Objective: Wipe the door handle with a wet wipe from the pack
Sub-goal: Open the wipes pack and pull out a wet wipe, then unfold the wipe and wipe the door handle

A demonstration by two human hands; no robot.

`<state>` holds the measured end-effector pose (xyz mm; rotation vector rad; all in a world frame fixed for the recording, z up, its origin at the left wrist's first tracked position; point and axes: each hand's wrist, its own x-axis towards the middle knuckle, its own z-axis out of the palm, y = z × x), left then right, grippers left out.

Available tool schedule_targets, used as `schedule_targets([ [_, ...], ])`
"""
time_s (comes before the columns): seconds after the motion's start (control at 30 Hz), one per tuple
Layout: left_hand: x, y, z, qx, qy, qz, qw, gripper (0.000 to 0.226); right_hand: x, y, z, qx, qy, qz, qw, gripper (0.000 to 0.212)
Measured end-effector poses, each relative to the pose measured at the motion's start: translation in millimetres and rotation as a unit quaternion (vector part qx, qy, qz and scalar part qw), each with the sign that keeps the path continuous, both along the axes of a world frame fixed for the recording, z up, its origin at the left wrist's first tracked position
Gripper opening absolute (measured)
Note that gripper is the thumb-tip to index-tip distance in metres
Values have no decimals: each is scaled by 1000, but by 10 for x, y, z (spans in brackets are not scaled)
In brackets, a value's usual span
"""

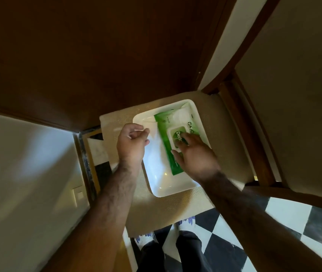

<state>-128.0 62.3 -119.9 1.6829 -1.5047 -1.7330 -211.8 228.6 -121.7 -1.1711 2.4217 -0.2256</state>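
Head camera looks down on two bare hands over a chair seat. Left hand (131,141) is curled, with its fingers pinched on something white near the tray's edge. It may be a wipe, but I cannot tell for sure. Right hand (192,152) lies flat and open on the green plastic pack of wet wipes (169,134), fingers spread on its white flip lid (176,135). I think it presses down so the pack stays put, or to close the lid.

That pack lies flat inside a white oblong plastic tray (156,181), on the tray's right side. Its long side runs away from the person and leans a little to the left, the same way as the tray. Under the tray is the cream woven cushion of a wooden chair (228,134).

A dark brown wooden door (87,55) stands behind the chair. Its handle is not in view.
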Motion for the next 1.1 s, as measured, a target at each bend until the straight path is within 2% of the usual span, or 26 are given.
schedule_targets([
  [0.13, 127, -5, 86, 31, 48, -40, 998, 18, 59, -138, 34, 64, 53, 22, 996, 48],
  [0.2, 207, 6, 163, 44, 74, -44, 995, 16, 41, -242, 104, 15, -27, -35, 999, 46],
  [0.23, 249, 12, 206, 54, 88, -44, 994, 14, 22, -291, 169, -38, -111, -102, 988, 41],
  [0.27, 305, 7, 251, 64, 98, -44, 992, 12, 18, -342, 240, -104, -213, -179, 955, 34],
  [0.33, 437, -7, 370, 85, 96, -48, 991, 9, 106, -455, 435, -220, -407, -292, 837, 16],
  [0.37, 505, -5, 437, 92, 91, -57, 990, 9, 175, -501, 528, -251, -459, -312, 793, 10],
  [0.43, 645, -13, 605, 95, 82, -78, 989, 13, 334, -581, 723, -273, -492, -326, 759, 4],
  [0.6, 954, -186, 1126, 48, 69, -112, 990, 18, 596, -799, 1248, -287, -519, -351, 725, 4],
  [0.77, 1255, -434, 1770, -7, 76, -153, 985, 41, 831, -1080, 1810, -291, -503, -325, 746, 18],
  [0.83, 1381, -546, 2036, -52, 78, -185, 978, 24, 893, -1181, 2071, -280, -503, -307, 758, 20],
  [0.9, 1488, -704, 2328, -80, 73, -191, 975, 14, 914, -1307, 2344, -248, -491, -263, 793, 14],
  [1.0, 1687, -959, 2834, -98, 62, -204, 972, 25, 955, -1518, 2844, -202, -454, -192, 846, 19],
  [1.1, 1855, -1163, 3360, -112, 65, -222, 966, 20, 993, -1727, 3358, -177, -443, -154, 865, 14],
])
